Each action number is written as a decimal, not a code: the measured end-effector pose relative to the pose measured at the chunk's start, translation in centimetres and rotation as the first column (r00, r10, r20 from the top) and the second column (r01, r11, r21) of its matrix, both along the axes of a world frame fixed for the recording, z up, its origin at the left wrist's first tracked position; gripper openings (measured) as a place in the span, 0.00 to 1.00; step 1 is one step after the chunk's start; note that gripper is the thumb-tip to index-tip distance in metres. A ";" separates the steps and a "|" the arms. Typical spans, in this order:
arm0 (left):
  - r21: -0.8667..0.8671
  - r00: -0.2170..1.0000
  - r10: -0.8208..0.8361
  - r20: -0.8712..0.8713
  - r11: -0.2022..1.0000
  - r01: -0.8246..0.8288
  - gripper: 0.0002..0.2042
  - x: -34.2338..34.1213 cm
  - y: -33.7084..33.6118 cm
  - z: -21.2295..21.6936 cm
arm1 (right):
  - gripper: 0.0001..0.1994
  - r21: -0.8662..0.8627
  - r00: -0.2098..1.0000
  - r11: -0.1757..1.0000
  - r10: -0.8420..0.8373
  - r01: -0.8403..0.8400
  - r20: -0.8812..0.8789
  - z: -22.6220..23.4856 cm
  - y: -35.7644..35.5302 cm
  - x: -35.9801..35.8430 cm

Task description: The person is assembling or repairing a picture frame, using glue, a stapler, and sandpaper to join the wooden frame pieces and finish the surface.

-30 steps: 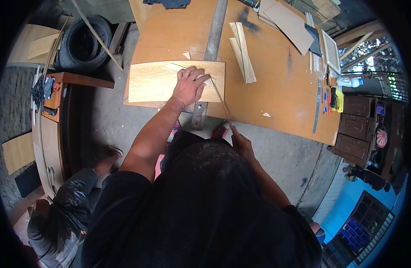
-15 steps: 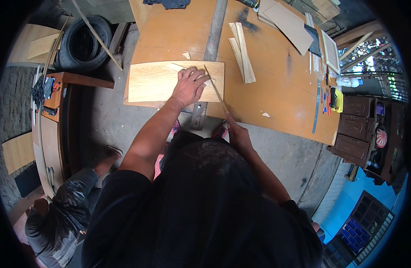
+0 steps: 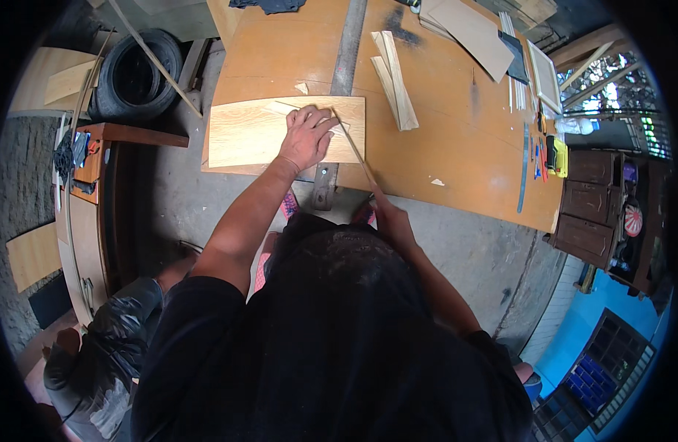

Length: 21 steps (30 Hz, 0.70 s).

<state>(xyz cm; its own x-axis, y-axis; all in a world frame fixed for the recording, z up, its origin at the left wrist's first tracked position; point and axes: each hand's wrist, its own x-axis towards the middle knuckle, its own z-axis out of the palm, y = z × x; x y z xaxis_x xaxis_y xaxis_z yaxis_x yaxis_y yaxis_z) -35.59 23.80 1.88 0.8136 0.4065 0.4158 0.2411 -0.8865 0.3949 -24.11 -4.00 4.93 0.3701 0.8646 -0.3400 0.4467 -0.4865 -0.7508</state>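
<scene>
A pale wood-grain board lies on the orange-brown tabletop at its near edge. My left hand presses down on it with bent fingers, pinning a thin wood strip whose left end shows past the knuckles. Near the strip's right end runs a long, narrow blade, seen almost edge-on, so I cannot tell whether it is a saw or a knife. Beyond the table's near edge my right hand is closed round the tool's handle.
Several thin wood strips lie right of the board, with a wood scrap nearer me. Brown sheets are stacked at the far right. A steel ruler and hand tools line the right edge. Another person sits at lower left.
The view has shifted slightly, so the table sits a little higher and further left. My left hand stays on the strip. The blade remains by its fingertips, with little visible movement.
</scene>
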 end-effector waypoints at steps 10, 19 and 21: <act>0.000 0.999 0.040 0.008 0.999 -0.040 0.16 0.4 0.4 0.0 | 0.25 0.185 0.999 0.982 -0.024 0.029 -0.032 -0.8 -1.8 -0.1; -0.111 0.996 0.090 -0.011 0.990 -0.091 0.12 0.6 0.4 0.6 | 0.25 0.307 0.995 0.949 0.043 -0.068 0.090 -1.7 2.7 0.7; -0.089 0.968 0.251 -0.011 0.964 -0.251 0.10 0.9 -0.2 0.2 | 0.27 0.219 0.997 0.975 0.055 -0.041 -0.058 -2.1 2.8 0.4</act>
<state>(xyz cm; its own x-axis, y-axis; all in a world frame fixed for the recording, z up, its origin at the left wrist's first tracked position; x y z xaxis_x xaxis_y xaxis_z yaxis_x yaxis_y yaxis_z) -34.69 23.61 2.05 0.6803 0.6330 0.3694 0.4512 -0.7589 0.4695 -23.69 -1.19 2.86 0.3102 0.9366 -0.1631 0.4138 -0.2874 -0.8638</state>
